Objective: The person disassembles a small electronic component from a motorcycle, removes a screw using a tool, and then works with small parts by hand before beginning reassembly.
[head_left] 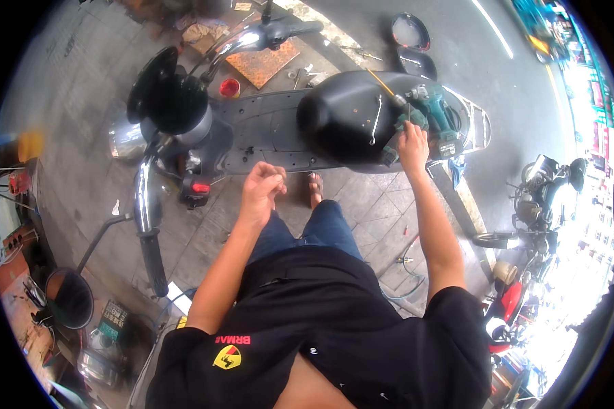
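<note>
In front of me a scooter stands crosswise, its black seat (341, 112) at the right and its grey footboard (262, 129) in the middle. My left hand (262, 191) is raised in the air before the footboard, fingers curled together; whatever they may hold is too small to make out. Over the back of the seat, my right hand (413, 146) has its fingers closed beside a teal cordless power tool (438, 109). A thin piece seems to stick up from those fingers, its kind unclear. A wrench (376, 119) and a thin yellow-handled tool (381, 82) lie on the seat.
Chrome handlebars (143, 191) and a round mirror (70, 298) rise at the left. Past the footboard are a red tub (230, 87) and a rusty plate (262, 63). A hose (406, 290) lies on the paving at the right; a parked motorcycle (535, 198) stands beyond.
</note>
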The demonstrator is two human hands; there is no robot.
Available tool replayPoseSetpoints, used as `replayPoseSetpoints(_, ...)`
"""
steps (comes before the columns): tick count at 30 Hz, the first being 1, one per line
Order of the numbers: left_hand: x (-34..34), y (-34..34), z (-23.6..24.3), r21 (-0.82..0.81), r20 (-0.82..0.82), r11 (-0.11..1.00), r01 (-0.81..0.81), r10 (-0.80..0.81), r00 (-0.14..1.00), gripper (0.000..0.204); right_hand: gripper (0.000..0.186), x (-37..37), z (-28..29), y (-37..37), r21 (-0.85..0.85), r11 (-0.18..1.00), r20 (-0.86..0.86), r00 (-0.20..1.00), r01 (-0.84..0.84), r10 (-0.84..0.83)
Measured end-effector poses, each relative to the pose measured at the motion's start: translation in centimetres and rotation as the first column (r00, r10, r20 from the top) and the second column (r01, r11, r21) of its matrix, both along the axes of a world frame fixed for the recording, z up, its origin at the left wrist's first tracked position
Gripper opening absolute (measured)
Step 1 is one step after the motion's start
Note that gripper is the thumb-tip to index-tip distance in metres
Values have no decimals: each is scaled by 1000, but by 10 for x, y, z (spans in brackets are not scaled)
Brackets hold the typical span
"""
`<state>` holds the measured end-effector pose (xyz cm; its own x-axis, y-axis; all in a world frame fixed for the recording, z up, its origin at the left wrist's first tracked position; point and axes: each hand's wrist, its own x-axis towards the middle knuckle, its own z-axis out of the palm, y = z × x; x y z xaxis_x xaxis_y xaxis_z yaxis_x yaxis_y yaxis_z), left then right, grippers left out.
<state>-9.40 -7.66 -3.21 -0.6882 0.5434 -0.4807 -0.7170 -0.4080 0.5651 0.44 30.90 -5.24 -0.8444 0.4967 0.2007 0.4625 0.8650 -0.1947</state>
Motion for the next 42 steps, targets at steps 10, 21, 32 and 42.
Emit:
replayPoseSetpoints(10,12,63,17,-199,-57,974,-108,98,994,18,12,-49,-16,41,134,919,291,901,-372,322)
replayPoseSetpoints(21,21,140,5,-251,-207,968,-19,-35,978,22,12,-58,-22,49,63,927,344,879,-371,329)
replayPoseSetpoints(32,22,161,20,-230,-39,973,20,-30,999,29,17,-26,68,-44,-718,484,-307,852,-499,423)
replayPoseSetpoints(42,38,86,23,-149,-99,987,57,-73,992,26,18,-54,97,-91,-575,213,-402,499,-790,768)
